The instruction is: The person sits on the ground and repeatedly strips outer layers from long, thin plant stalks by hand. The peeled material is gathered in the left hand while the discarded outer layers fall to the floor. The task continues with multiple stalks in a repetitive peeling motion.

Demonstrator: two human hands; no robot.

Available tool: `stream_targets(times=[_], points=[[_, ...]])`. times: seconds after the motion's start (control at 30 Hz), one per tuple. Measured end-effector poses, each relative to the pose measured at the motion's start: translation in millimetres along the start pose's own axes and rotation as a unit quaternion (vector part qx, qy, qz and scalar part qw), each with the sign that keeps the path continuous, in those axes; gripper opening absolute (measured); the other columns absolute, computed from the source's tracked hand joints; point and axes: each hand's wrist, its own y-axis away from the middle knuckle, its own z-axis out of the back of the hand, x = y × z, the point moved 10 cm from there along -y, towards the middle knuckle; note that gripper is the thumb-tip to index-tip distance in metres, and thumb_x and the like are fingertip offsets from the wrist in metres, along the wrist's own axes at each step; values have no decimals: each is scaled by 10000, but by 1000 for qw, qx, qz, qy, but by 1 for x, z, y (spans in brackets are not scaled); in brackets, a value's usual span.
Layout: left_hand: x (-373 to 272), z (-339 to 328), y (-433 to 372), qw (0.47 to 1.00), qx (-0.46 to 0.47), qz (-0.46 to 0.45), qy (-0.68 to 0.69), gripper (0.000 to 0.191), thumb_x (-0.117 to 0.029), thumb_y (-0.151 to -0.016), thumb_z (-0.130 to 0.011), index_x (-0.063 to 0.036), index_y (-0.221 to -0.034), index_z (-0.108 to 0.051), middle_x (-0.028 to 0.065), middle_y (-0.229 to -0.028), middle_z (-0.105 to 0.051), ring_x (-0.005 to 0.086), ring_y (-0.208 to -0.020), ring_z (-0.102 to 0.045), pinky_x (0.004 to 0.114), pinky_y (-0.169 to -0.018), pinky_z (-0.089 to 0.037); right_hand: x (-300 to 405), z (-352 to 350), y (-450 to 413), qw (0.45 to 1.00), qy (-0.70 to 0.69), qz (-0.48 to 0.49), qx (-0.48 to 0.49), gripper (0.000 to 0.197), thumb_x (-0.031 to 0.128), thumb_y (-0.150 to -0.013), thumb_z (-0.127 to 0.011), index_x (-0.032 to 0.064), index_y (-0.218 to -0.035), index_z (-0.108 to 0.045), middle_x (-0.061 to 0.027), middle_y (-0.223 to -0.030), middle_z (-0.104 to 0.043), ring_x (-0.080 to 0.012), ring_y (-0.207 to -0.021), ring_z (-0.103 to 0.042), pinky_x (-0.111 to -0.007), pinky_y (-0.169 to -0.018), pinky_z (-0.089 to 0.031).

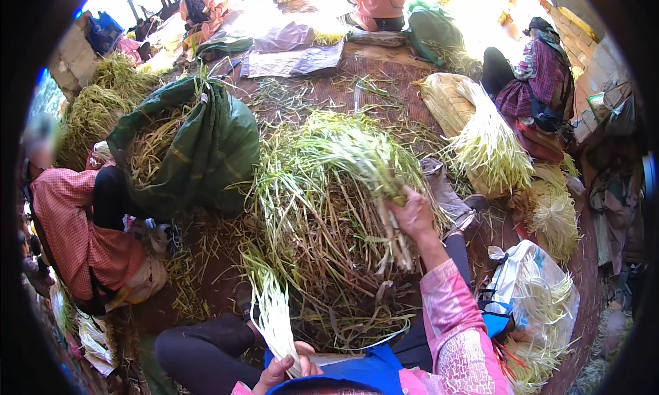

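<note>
A bundle of peeled white stalks with pale green ends (273, 312) stands out from my left hand (287, 368), which grips its lower end close to my lap. My right hand (412, 217) is closed around a bunch of untrimmed leafy stalks (386, 181), held at the right side of a large heap. This heap of long green-leaved stalks with brownish lower ends (314, 215) lies on the ground between my bent legs. The blue apron (355, 366) covers my lap.
Left of the heap stands a dark green sack (221, 143) holding dry leaves, with a seated person (92, 225) beside it. White stalks (494, 137) rest on a yellowish sack at right, near another seated person (540, 81). A white sack (520, 266) bears more stalks by my right side.
</note>
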Motion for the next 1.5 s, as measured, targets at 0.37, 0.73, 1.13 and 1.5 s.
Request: stream_targets(times=[0.37,0.73,1.13,1.5], points=[[-92,16,4,960,-120,-172,-185,176,-73,-830,-521,12,-984,-509,208,-922,-589,199,-571,-591,325,-484,-523,-3,-51,73,985,46,165,-26,303,217,-741,-660,22,-966,-601,-123,-947,-586,-258,-887,-571,-350,-791,-452],[-81,73,-5,959,-161,-181,-149,204,-68,-836,-534,-13,-1026,-483,163,-862,-593,161,-488,-556,313,-440,-488,59,-124,136,970,90,198,107,291,265,-774,-646,59,-973,-592,-92,-920,-587,-220,-764,-593,-324,-637,-496],[-63,76,3,960,-156,-175,-153,191,-71,-818,-568,7,-987,-524,103,-753,-605,142,-432,-539,274,-393,-489,108,-178,280,888,-136,224,378,201,212,-820,-575,15,-835,-606,-148,-647,-581,-179,-550,-546,-330,-528,-425],[-70,69,2,953,-182,-177,-164,224,-142,-840,-576,-28,-1031,-550,34,-667,-573,119,-430,-534,234,-378,-474,131,-187,254,862,-255,285,333,257,177,-768,-644,54,-992,-617,-124,-940,-615,-202,-754,-617,-302,-658,-485]])
